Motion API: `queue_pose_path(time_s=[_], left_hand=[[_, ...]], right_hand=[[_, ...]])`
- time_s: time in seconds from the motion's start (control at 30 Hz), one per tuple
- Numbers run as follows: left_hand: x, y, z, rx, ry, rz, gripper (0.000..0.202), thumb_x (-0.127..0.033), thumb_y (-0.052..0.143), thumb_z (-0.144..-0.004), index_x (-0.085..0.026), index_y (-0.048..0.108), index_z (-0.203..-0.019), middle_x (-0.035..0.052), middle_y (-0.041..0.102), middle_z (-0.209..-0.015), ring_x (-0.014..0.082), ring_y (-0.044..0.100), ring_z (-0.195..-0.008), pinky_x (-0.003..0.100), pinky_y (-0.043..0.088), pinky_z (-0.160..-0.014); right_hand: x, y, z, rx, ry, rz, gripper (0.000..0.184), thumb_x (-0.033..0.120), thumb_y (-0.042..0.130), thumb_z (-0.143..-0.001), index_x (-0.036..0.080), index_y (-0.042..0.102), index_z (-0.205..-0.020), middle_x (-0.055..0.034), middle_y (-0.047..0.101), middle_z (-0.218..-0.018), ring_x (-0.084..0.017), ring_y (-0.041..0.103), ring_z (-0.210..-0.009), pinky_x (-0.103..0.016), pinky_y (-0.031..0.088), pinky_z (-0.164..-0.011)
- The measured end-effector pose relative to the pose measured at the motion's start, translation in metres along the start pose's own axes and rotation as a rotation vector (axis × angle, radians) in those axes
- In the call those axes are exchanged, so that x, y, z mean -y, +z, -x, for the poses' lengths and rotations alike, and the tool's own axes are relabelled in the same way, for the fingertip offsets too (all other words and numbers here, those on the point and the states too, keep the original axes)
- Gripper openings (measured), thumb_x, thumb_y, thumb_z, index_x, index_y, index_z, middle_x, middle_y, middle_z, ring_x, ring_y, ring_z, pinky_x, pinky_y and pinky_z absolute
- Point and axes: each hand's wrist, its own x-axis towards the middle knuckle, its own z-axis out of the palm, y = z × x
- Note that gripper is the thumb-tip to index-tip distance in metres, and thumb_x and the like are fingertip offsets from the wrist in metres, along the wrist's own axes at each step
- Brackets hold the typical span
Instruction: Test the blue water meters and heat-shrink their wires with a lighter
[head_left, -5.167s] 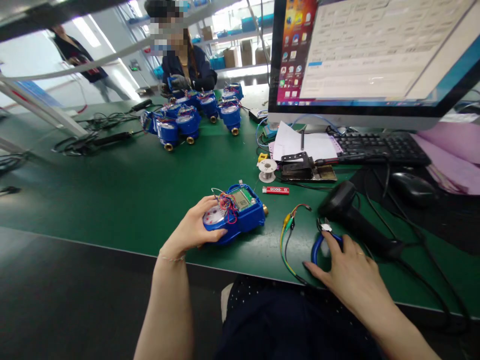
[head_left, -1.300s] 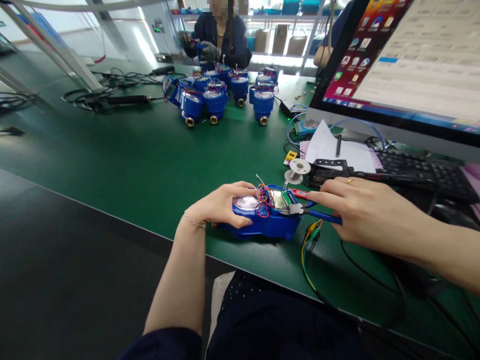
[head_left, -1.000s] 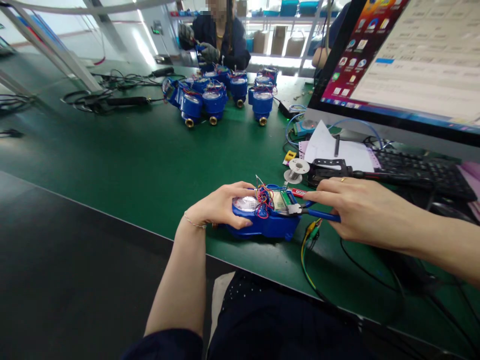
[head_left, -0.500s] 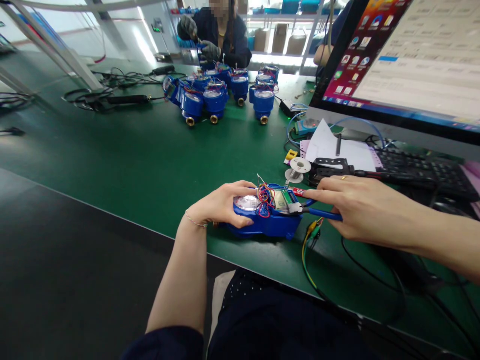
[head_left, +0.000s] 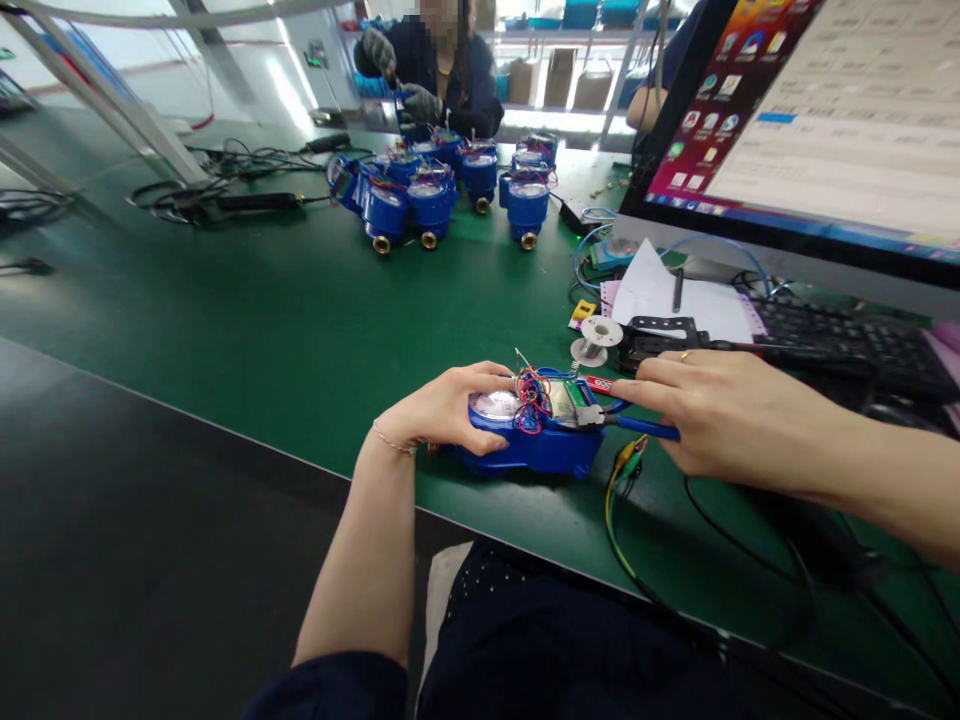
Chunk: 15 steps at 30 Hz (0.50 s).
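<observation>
A blue water meter (head_left: 525,450) lies near the table's front edge, its round dial at the left and an open compartment with a green circuit board (head_left: 576,393) at the right. Thin coloured wires (head_left: 531,398) are bunched between the two. My left hand (head_left: 469,408) grips the meter around the dial, thumb on the near side and fingers on the far side. In my right hand (head_left: 697,405) are blue-handled cutting pliers (head_left: 641,428), whose jaws rest at the right end of the compartment. What the jaws touch is too small to make out.
Just beyond the meter stands a solder wire spool (head_left: 598,338). Clip leads (head_left: 624,465) lie right of it. A monitor (head_left: 810,130) and keyboard (head_left: 862,345) take up the right side. Several blue meters (head_left: 430,205) stand at the back, before a person in gloves (head_left: 450,80).
My right hand and the pliers have shifted very slightly. My left hand keeps its hold on the meter, which stays in place.
</observation>
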Motion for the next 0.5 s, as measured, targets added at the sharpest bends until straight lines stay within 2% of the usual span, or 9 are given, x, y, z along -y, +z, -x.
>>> queue_pose_path(time_s=[0.17,0.33,0.4,0.5], left_hand=[[0.0,0.0,-0.002,0.006,-0.013,0.005,0.052,-0.029,0.071,-0.059,-0.02,0.061,-0.109,0.0069,0.053,-0.118,0.0221,0.054,-0.103,0.035,0.046,-0.089],[0.0,0.0,-0.002,0.003,-0.016,0.005,0.052,-0.029,0.071,-0.058,-0.02,0.061,-0.109,0.007,0.052,-0.119,0.0224,0.054,-0.104,0.036,0.045,-0.09],[0.0,0.0,-0.001,-0.005,-0.009,-0.007,0.052,-0.029,0.072,-0.058,-0.02,0.061,-0.108,0.007,0.052,-0.12,0.0226,0.053,-0.105,0.036,0.045,-0.09],[0.0,0.001,0.0,0.004,-0.007,-0.002,0.053,-0.029,0.072,-0.058,-0.02,0.061,-0.109,0.0072,0.052,-0.12,0.0222,0.053,-0.105,0.035,0.045,-0.091]], right_hand=[[0.004,-0.001,0.002,-0.121,-0.06,0.158,0.029,0.006,0.048,-0.067,0.01,0.064,-0.091,-0.0066,0.052,-0.07,-0.022,0.049,-0.061,-0.031,0.035,-0.056],[0.01,0.002,0.008,-0.235,-0.073,0.282,0.03,0.005,0.039,-0.078,0.008,0.062,-0.096,-0.0104,0.054,-0.076,-0.025,0.049,-0.068,-0.033,0.037,-0.059],[0.012,0.003,0.009,-0.205,-0.046,0.267,0.03,0.006,0.042,-0.077,0.008,0.061,-0.1,-0.0112,0.055,-0.081,-0.025,0.049,-0.07,-0.033,0.038,-0.061],[0.012,0.003,0.006,-0.084,0.028,0.144,0.035,0.008,0.053,-0.069,0.009,0.06,-0.103,-0.011,0.055,-0.089,-0.024,0.05,-0.075,-0.033,0.04,-0.065]])
